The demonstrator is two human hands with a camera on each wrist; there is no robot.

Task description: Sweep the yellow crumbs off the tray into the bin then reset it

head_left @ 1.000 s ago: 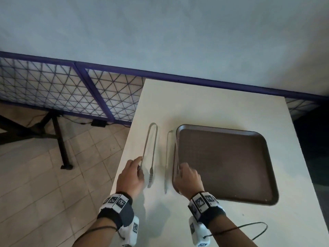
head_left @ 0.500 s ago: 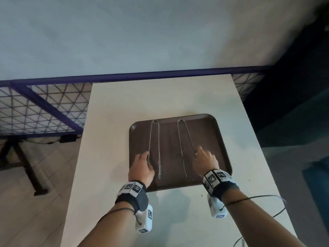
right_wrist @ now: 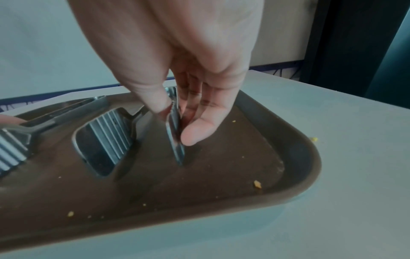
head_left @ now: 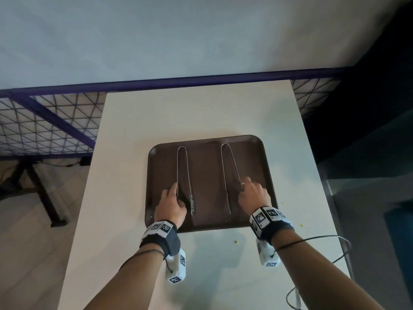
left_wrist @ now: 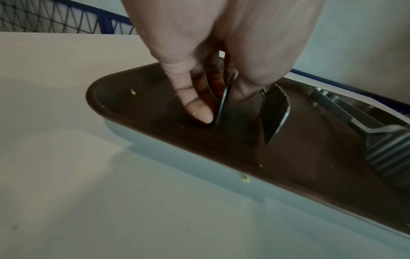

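A brown tray (head_left: 207, 175) lies on the white table (head_left: 178, 113). Two metal tongs lie on it, hinge ends pointing away from me. My left hand (head_left: 175, 191) pinches the outer arm of the left tongs (head_left: 184, 166); the left wrist view shows thumb and fingers (left_wrist: 199, 108) on that arm (left_wrist: 224, 101). My right hand (head_left: 245, 183) pinches the outer arm of the right tongs (head_left: 231, 166), with fingers (right_wrist: 195, 133) against the blade (right_wrist: 176, 140). A few yellow crumbs (right_wrist: 257, 184) dot the tray. Others lie on the table (head_left: 236, 242).
A purple-framed wire mesh fence (head_left: 51, 130) runs behind and left of the table, above a tiled floor. Right of the table is a dim teal shape (head_left: 397, 231), too dark to identify. A black cable (head_left: 335, 249) loops over the table's near right part.
A second ago both tongs lay on the table left of the tray, under my hands. Now they lie on the tray. Over the last half second my hands have barely moved.
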